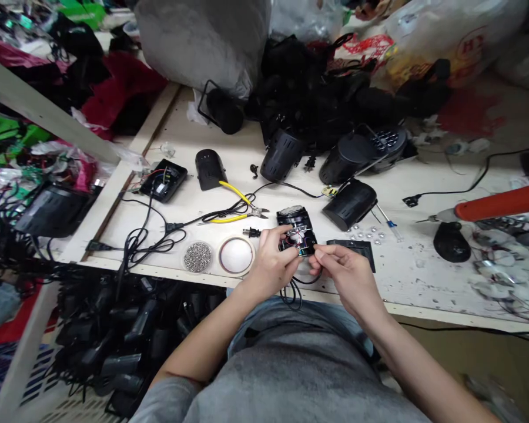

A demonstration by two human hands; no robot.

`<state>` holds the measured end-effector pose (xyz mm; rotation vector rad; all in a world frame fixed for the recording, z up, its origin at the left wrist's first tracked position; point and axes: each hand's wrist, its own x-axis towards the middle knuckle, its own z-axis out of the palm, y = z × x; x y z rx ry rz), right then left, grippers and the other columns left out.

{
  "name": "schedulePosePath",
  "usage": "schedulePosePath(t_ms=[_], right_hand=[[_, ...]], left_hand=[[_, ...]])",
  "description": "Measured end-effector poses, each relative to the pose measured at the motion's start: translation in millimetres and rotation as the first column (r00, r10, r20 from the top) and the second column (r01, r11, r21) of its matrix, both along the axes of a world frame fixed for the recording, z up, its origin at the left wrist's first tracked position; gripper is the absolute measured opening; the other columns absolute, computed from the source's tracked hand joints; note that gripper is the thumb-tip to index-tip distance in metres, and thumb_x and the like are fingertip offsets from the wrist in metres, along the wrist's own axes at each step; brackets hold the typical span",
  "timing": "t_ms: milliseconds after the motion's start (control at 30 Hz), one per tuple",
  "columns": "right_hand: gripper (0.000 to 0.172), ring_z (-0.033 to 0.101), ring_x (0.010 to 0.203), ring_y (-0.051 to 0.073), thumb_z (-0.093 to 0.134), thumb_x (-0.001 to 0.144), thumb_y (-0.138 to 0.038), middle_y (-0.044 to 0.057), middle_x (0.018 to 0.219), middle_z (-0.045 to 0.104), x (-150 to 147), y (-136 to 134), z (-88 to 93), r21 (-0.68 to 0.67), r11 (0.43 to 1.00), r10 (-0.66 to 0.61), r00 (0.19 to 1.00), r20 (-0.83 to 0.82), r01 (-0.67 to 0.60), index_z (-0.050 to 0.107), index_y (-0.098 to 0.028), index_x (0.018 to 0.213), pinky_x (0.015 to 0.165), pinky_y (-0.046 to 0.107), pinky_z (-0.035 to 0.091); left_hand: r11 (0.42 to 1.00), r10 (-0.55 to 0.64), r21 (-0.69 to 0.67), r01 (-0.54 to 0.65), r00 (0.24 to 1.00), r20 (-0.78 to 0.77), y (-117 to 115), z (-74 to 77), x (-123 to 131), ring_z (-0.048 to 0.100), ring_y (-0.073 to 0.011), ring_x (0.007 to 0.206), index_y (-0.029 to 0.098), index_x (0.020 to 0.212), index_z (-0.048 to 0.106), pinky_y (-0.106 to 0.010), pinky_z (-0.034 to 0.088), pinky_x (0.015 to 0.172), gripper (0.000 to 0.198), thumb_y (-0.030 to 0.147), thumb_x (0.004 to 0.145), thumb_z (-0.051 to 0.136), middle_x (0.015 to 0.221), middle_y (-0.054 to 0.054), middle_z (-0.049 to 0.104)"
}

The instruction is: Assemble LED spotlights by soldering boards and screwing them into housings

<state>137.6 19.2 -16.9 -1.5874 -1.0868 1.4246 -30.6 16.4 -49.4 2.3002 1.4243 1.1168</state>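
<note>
An opened black plastic device housing [294,216] with wires and a small board inside stands at the table's front edge. My left hand [271,261] grips it from the left, fingers over its open side. At its lower right corner my right hand [344,271] is closed in a pinch, close to the black power cord [293,294] that hangs below the housing. What the right fingertips hold is too small to make out. Behind my right hand lies a flat black cover [361,251]. Yellow-handled cutters [240,205] rest to the left.
A tub of small screws [197,257] and a tape roll [237,257] sit along the front edge. Black housings [350,204] stand behind. An orange electric screwdriver [498,202] juts in from the right. Tangled cords [143,249] lie left; a crate [83,408] of black parts is below.
</note>
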Motion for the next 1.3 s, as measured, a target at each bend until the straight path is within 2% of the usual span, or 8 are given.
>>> schedulePosePath(t_ms=[233, 400, 567, 700, 867, 967, 1133, 1300], right_hand=[[0.030, 0.067, 0.058, 0.020, 0.058, 0.088, -0.047, 0.007, 0.071, 0.073, 4.9, -2.2, -15.3, 0.201, 0.965, 0.098, 0.941, 0.325, -0.170, 0.069, -0.019, 0.091, 0.059, 0.035, 0.056], [0.020, 0.069, 0.080, 0.026, 0.051, 0.092, -0.027, 0.012, 0.081, 0.073, 7.4, -4.8, -23.4, 0.377, 0.855, 0.098, 0.825, 0.556, -0.356, 0.068, -0.018, 0.086, 0.080, 0.043, 0.056], [0.021, 0.068, 0.084, 0.024, 0.046, 0.099, -0.026, 0.011, 0.089, 0.073, 5.2, -11.3, -31.9, 0.478, 0.751, 0.030, 0.747, 0.665, -0.456, 0.065, -0.018, 0.097, 0.078, 0.038, 0.056], [0.015, 0.066, 0.079, 0.020, 0.050, 0.100, -0.024, 0.007, 0.088, 0.069, 6.1, -13.1, -26.2, 0.514, 0.703, -0.020, 0.709, 0.705, -0.491, 0.063, -0.019, 0.101, 0.074, 0.032, 0.054], [0.020, 0.059, 0.072, 0.018, 0.044, 0.101, -0.015, 0.006, 0.079, 0.061, 3.7, -10.6, -21.0, 0.470, 0.553, -0.117, 0.495, 0.861, -0.688, 0.064, -0.015, 0.098, 0.067, 0.028, 0.049], [0.028, 0.057, 0.073, 0.019, 0.040, 0.099, -0.007, 0.007, 0.078, 0.062, -2.1, -11.5, -21.2, 0.436, 0.512, -0.116, 0.443, 0.889, -0.740, 0.065, -0.016, 0.089, 0.067, 0.029, 0.047], [0.025, 0.058, 0.070, 0.018, 0.044, 0.100, -0.012, 0.007, 0.076, 0.062, 0.7, -13.6, -10.0, 0.454, 0.484, -0.100, 0.468, 0.878, -0.748, 0.066, -0.014, 0.087, 0.065, 0.028, 0.048], [0.018, 0.062, 0.070, 0.014, 0.054, 0.099, -0.022, 0.003, 0.078, 0.062, 23.2, 3.8, 7.2, 0.552, 0.534, 0.110, 0.700, 0.706, -0.640, 0.068, -0.017, 0.089, 0.067, 0.026, 0.052]], left_hand=[[0.999, -0.041, 0.009, 0.041, 0.999, 0.028, 7.6, -2.0, -2.7, 0.052, -0.0248, 0.107, 0.016, 0.077, 0.067, -0.040, 0.058, 0.086, 0.010, 0.019, 0.086, 0.070, 0.130, -0.015, 0.054], [0.996, -0.092, 0.002, 0.092, 0.994, 0.064, 11.7, -1.6, -8.2, 0.056, -0.0249, 0.111, 0.017, 0.081, 0.067, -0.041, 0.059, 0.087, 0.009, 0.021, 0.088, 0.070, 0.131, -0.015, 0.056], [0.998, -0.066, -0.005, 0.067, 0.993, 0.100, 11.7, -3.5, -14.0, 0.059, -0.0243, 0.109, 0.017, 0.081, 0.067, -0.042, 0.059, 0.087, 0.010, 0.024, 0.087, 0.072, 0.129, -0.014, 0.058], [0.998, -0.062, -0.016, 0.064, 0.993, 0.104, 9.9, -4.5, -18.1, 0.059, -0.0248, 0.110, 0.018, 0.083, 0.068, -0.042, 0.059, 0.086, 0.011, 0.027, 0.087, 0.073, 0.128, -0.015, 0.059], [0.997, -0.069, -0.020, 0.071, 0.994, 0.085, 8.9, -3.1, -19.0, 0.059, -0.0246, 0.109, 0.017, 0.084, 0.068, -0.043, 0.059, 0.088, 0.010, 0.026, 0.087, 0.073, 0.128, -0.016, 0.058], [0.996, -0.083, -0.034, 0.086, 0.993, 0.084, 11.0, -3.8, -20.2, 0.059, -0.0250, 0.111, 0.017, 0.085, 0.069, -0.043, 0.059, 0.087, 0.010, 0.026, 0.087, 0.073, 0.128, -0.016, 0.059], [0.990, -0.131, -0.034, 0.134, 0.989, 0.068, 13.7, -0.3, -28.6, 0.061, -0.0238, 0.106, 0.018, 0.085, 0.068, -0.045, 0.057, 0.090, 0.011, 0.025, 0.084, 0.076, 0.128, -0.015, 0.061], [0.966, -0.220, -0.120, 0.228, 0.973, 0.074, 1.5, 8.8, -33.4, 0.062, -0.0225, 0.108, 0.019, 0.087, 0.068, -0.042, 0.058, 0.090, 0.008, 0.024, 0.086, 0.074, 0.130, -0.012, 0.062]])
